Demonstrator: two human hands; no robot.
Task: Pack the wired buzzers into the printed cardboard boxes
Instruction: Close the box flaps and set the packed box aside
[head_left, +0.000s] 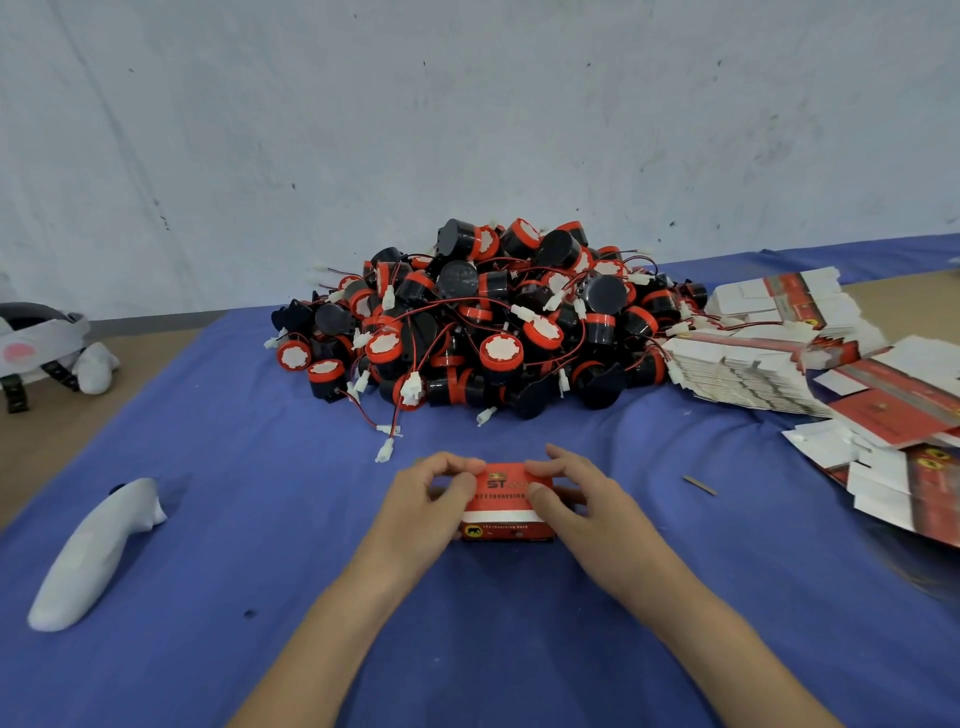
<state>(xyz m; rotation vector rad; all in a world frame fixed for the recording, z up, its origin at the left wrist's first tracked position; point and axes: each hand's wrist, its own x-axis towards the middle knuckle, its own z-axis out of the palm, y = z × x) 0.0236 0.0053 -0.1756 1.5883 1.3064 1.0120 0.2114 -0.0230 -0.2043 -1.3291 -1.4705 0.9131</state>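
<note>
Packing workshop: buzzer heap (483, 317), flat cartons (753, 364)

— Left hand (434, 501)?
— Forearm in from lower left, knuckles up. Fingers curled over the left end of the red box (505, 512), thumb pressed to it.
— Right hand (589, 504)?
— Mirrored. Forearm from lower right, fingers bent over the right end, thumb against it.
</note>
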